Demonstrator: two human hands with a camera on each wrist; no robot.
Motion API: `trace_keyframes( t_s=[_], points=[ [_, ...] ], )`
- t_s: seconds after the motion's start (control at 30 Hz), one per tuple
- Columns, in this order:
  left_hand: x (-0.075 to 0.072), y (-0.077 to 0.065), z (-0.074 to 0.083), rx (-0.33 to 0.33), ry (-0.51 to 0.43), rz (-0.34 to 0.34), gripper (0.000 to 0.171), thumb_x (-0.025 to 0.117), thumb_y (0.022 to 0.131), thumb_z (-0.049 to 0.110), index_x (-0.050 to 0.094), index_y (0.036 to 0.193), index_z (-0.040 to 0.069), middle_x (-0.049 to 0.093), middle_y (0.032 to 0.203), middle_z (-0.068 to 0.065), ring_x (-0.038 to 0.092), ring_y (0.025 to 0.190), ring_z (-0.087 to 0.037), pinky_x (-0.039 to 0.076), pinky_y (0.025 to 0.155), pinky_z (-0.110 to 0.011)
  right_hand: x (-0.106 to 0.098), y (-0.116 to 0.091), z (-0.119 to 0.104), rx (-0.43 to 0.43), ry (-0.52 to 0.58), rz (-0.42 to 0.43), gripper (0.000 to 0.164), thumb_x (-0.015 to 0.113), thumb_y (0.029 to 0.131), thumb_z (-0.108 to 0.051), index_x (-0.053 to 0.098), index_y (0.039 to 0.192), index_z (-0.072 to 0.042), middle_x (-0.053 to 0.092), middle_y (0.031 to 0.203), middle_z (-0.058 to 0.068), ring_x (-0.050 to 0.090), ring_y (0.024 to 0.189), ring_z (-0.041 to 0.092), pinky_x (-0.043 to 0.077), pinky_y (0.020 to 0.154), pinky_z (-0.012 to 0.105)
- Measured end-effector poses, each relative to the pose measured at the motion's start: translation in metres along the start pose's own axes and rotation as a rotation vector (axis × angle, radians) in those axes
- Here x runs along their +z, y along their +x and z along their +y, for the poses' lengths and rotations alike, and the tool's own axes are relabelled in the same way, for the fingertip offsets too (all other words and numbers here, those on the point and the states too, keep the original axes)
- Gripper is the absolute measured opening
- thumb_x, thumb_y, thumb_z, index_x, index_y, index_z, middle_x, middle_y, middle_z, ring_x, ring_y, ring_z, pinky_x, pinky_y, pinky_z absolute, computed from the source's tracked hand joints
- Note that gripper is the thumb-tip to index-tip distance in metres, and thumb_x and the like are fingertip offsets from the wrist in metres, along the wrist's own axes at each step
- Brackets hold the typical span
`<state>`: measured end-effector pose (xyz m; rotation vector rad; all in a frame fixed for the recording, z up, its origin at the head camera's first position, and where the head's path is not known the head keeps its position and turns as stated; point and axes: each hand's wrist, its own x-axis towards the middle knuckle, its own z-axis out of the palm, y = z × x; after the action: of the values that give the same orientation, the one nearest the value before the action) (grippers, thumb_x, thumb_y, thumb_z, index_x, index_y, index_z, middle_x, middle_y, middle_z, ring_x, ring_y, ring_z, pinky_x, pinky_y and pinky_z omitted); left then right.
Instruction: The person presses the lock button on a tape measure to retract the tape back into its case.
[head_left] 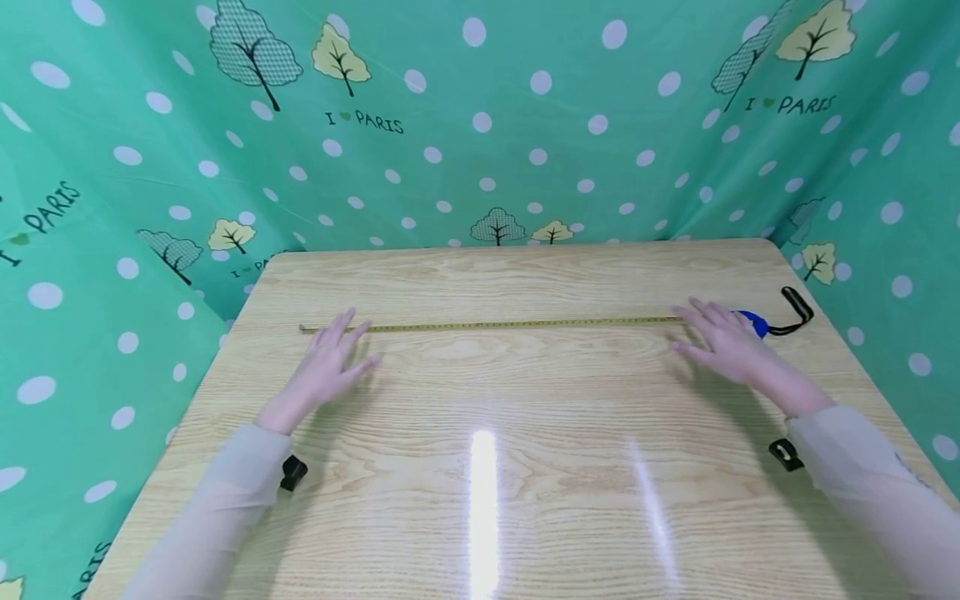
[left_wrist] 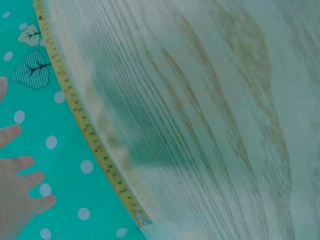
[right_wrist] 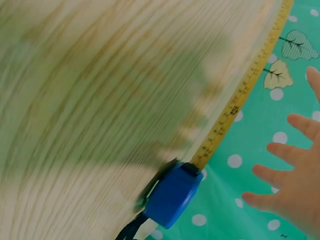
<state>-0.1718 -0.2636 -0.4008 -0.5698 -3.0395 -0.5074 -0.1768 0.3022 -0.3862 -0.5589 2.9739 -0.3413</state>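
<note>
A tape measure lies across the back of the wooden table, its yellow blade (head_left: 517,323) drawn out in a long straight line. The metal end hook (left_wrist: 141,219) is at the left end. At the right end sits the blue case (right_wrist: 172,195), with a black wrist strap (head_left: 799,307) attached. My left hand (head_left: 324,362) hovers near the hook end, fingers spread and holding nothing. Beside the case is my right hand (head_left: 729,343), also spread and holding nothing; in the head view it covers part of the case. Both hands cast shadows on the tabletop.
The wooden table (head_left: 420,483) reflects bright light near its front middle. Green polka-dot cloth (head_left: 510,150) hangs behind it and along both sides. A small black object (head_left: 293,472) shows by the left sleeve, another black piece (head_left: 786,454) by the right sleeve.
</note>
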Motion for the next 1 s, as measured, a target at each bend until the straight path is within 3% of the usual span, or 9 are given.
trace_keyframes(
  t_s=[0.57,1.0],
  points=[
    [-0.003,0.013,-0.025,-0.083,-0.017,0.016,0.062,0.041,0.091,0.046,0.034,0.134,0.001,0.025,0.137,-0.027,0.022,0.124,-0.045,0.013,0.099,-0.061,-0.001,0.011,0.027,0.093,0.015,-0.033,0.066,0.045,0.09,-0.044,0.027,0.137,-0.002,0.02,0.136,0.032,0.019,0.12,0.052,0.015,0.093,0.065],
    [0.002,0.021,-0.041,-0.104,-0.026,0.015,0.05,0.045,0.093,0.031,0.04,0.13,-0.001,0.032,0.132,-0.03,0.028,0.121,-0.046,0.017,0.098,-0.061,0.0,0.016,0.045,0.141,0.034,-0.066,0.068,0.042,0.09,-0.048,0.026,0.136,0.0,0.019,0.135,0.035,0.018,0.119,0.054,0.014,0.09,0.068]
  ],
)
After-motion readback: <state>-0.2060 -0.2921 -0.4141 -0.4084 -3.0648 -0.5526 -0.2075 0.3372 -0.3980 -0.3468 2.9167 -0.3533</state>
